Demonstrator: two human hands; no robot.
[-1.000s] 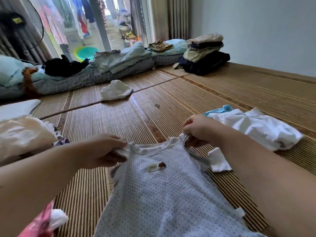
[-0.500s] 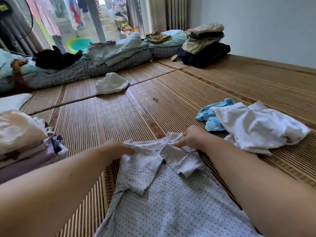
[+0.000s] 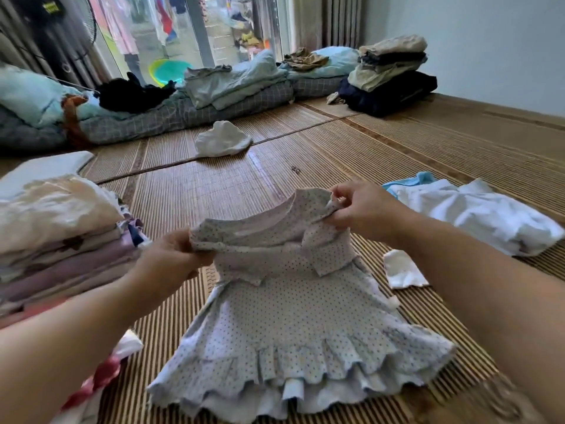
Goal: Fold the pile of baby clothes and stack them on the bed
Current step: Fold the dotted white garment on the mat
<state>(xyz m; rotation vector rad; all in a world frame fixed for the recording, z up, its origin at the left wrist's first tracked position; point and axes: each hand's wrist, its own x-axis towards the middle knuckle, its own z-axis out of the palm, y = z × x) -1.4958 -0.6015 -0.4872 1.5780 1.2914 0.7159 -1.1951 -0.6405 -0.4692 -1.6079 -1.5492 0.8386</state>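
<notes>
Now I have the little dotted dress [image 3: 293, 304] by its top, one shoulder in each hand. My left hand [image 3: 171, 258] pinches the left shoulder, and the fingers [image 3: 339, 220] of my right hand [image 3: 363, 214] are closed on the right shoulder, a bit higher up. The skirt part lies spread on the woven mat [image 3: 382, 154] in front of me, with its frilly hem near me. The dress looks soft, thin and very light, so it will flop and bunch up if I let go. I think the shoulders are the best place to hold, since the cloth hangs straight from there. The folded stack [image 3: 61, 237] sits just to my left, ready for it.
</notes>
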